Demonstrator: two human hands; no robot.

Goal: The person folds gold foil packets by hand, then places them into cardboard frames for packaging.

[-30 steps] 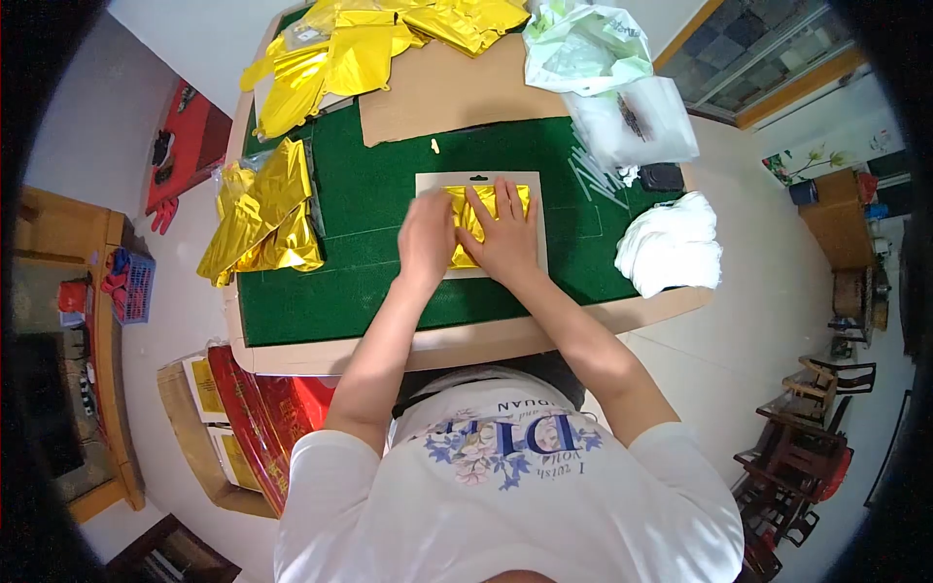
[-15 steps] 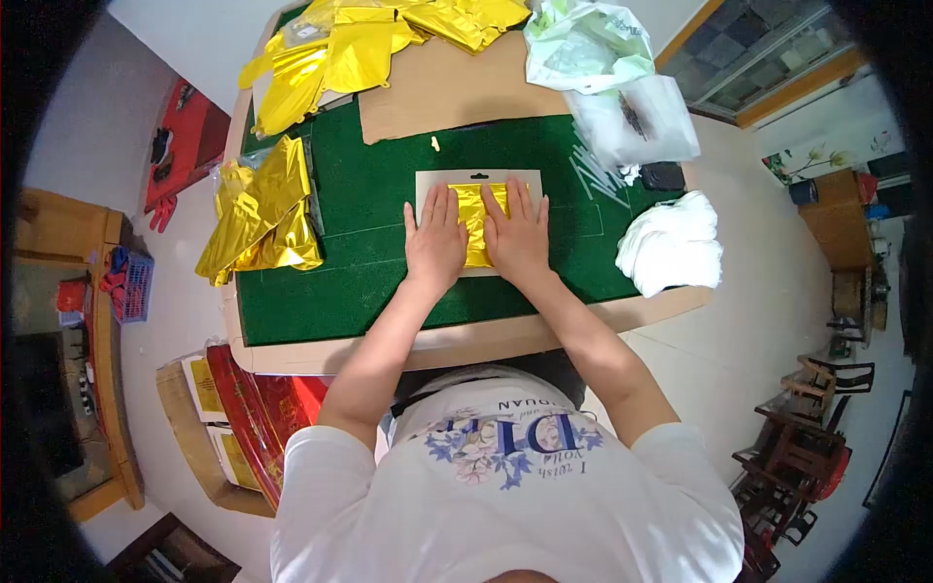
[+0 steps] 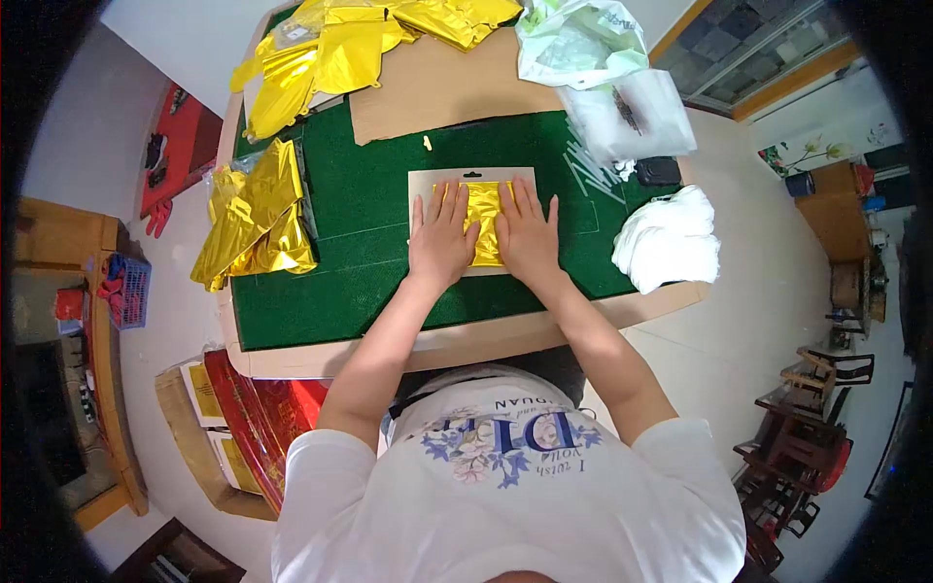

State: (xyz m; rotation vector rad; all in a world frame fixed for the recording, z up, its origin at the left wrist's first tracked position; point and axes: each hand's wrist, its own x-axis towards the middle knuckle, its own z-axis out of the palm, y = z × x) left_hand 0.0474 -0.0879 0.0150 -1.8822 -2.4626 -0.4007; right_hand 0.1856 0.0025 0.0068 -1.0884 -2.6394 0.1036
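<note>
A folded piece of shiny gold foil point(image 3: 485, 222) lies on a flat tan card point(image 3: 473, 176) that has a hanging slot at its top edge. My left hand point(image 3: 442, 236) rests flat on the foil's left part, fingers stretched out and pointing away from me. On its right part lies my right hand point(image 3: 529, 233), also flat with fingers extended. Between the two thumbs a strip of foil shows; the rest is under my palms. Beneath the card is a green mat point(image 3: 369, 262) on the table.
Crumpled gold foil point(image 3: 258, 219) sits at the left, with more gold foil point(image 3: 350, 58) at the far left. Brown cardboard point(image 3: 447, 87) lies behind. To the right are plastic bags point(image 3: 583, 44), clear sticks point(image 3: 593, 170), a black case point(image 3: 658, 171) and white cloth point(image 3: 668, 240).
My hands have slid apart over the foil, the left one leftward and the right one rightward. A wider strip of foil now shows between the thumbs.
</note>
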